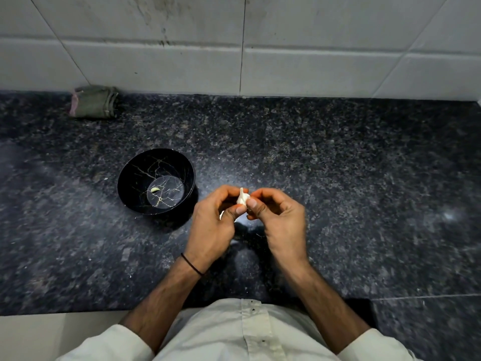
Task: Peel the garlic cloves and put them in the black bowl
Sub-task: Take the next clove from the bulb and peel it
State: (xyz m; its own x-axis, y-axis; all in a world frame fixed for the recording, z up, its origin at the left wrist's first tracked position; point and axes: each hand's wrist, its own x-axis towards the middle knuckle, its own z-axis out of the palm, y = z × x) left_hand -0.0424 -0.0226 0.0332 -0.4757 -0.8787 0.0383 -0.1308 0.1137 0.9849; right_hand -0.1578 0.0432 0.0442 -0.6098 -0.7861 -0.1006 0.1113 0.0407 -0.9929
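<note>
A white garlic piece [242, 198] with papery skin sits between both my hands above the dark counter. My left hand [213, 220] pinches it from the left with thumb and curled fingers. My right hand [278, 217] pinches it from the right, thumb against the skin. A bit of white shows under my left fingers [221, 214]; what it is I cannot tell. The black bowl [125, 188] with gold crack lines stands to the left of my hands. One peeled clove [154, 189] lies on the bowl's floor.
A folded green cloth [93, 102] lies at the back left against the white tiled wall [234, 48]. The speckled granite counter [364, 178] stretches to the right. Its front edge [65, 313] runs near my body at the lower left.
</note>
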